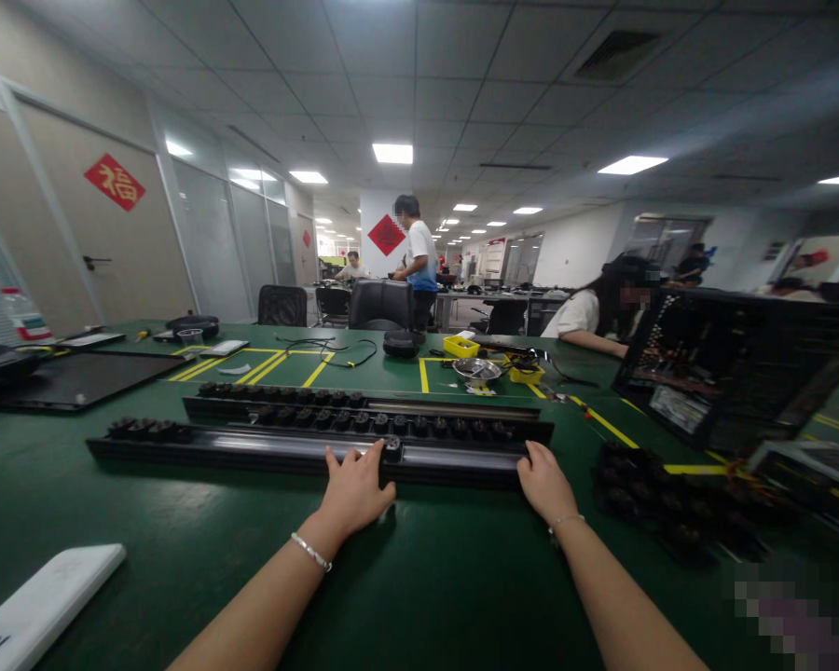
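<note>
An open-plan office runs away behind the green worktop (419,578), ceiling panels lit, red paper diamonds on the wall and pillar, yellow tape marking out bays on the mat. I take the long black rail (252,447) as my landmark: it lies crosswise just in front of me, a row of round black knobs seated along its far side.

My left hand (353,489) rests on the rail's near edge past its middle, fingers spread flat over the top and reaching a knob. It is an open, pressing grip, not a closed one; nothing is clasped in it. My right hand (545,485) sits at the rail's right end, fingers curled against the end face; I judge that this braces the rail so it cannot slide sideways while the other hand bears down.

A second rail (364,410) of the same kind lies just behind the first and parallel to it, within reach. Right of the rail's end a heap of loose black knobs (664,508) lies near my right hand, handy for picking. Beyond that stands a dark open case (734,373). Behind the rails are a metal bowl (476,371) and yellow trays (460,346). Near left of the rail lies a white slab (42,601). A seated person (587,312) works well behind the rail's right end; another person stands farther back.
</note>
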Available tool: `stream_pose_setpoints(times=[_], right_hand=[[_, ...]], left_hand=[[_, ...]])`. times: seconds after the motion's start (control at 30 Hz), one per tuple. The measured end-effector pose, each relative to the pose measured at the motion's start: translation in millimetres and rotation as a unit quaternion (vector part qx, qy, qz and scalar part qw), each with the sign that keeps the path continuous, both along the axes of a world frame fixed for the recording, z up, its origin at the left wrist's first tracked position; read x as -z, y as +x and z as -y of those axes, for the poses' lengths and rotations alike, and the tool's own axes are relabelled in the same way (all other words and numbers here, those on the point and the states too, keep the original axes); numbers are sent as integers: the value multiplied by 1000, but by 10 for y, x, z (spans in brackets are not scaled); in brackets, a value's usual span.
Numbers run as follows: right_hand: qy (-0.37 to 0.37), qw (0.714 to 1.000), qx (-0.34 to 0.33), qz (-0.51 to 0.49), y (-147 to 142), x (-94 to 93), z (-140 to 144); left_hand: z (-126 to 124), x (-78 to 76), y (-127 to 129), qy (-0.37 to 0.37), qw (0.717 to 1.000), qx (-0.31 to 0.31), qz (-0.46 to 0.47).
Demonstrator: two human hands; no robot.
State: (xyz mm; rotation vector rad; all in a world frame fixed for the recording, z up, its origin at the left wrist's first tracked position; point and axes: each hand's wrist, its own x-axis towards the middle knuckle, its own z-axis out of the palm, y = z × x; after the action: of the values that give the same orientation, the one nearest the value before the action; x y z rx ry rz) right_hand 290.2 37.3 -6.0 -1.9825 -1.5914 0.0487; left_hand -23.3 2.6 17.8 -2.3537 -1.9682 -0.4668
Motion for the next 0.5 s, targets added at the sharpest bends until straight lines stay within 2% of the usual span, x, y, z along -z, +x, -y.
stream_pose_setpoints(times=[0.5], right_hand=[[0,1000,-3,-4,13,16,-9]], left_hand=[[2,37,103,22,999,26,-1]])
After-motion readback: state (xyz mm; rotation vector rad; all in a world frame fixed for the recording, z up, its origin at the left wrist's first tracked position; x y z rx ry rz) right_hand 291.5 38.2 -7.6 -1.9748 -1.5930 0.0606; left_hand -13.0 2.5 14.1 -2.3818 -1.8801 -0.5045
